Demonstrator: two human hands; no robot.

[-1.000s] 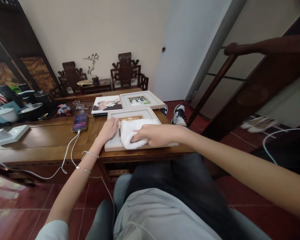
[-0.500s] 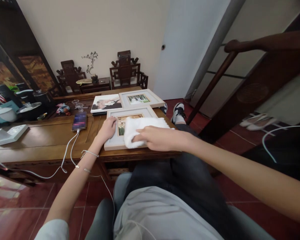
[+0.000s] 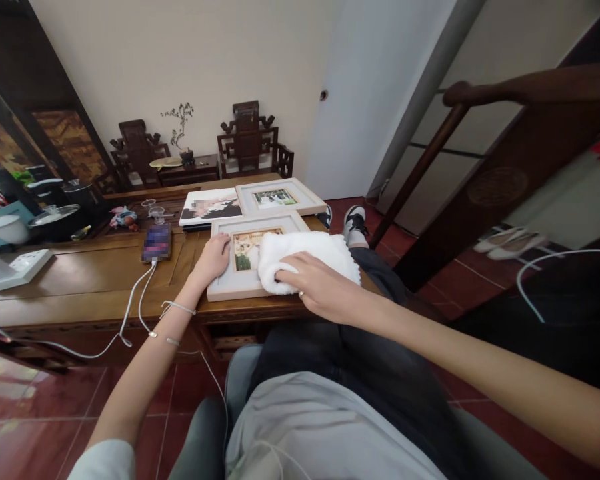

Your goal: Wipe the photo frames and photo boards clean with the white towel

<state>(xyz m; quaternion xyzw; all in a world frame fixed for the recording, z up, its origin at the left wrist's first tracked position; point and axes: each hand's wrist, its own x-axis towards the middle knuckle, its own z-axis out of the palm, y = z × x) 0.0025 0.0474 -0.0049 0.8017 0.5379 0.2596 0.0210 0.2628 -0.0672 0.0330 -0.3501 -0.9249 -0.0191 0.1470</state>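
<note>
A pale wooden picture frame (image 3: 225, 288) lies flat at the near edge of the table, a photo (image 3: 244, 252) set in its light mat. My left hand (image 3: 216, 257) grips the frame's left side, fingers curled over the rim. Bunched in my right hand (image 3: 325, 287) is a fluffy white towel (image 3: 325, 250), pressed on the right half of the frame and covering part of the photo. The towel's far end hangs past the frame's right side.
Behind lie a second picture frame (image 3: 305, 193) and a photo board (image 3: 190, 212) on a dark stack. To the left, a phone (image 3: 156, 243) charges on a white cable beside a power strip (image 3: 23, 270). Teaware (image 3: 57, 217) stands farther left. A wooden chair (image 3: 430, 147) rises at the right.
My right hand has slid the towel to the right across the frame, uncovering more of the photo. My left hand stays on the frame's left side.
</note>
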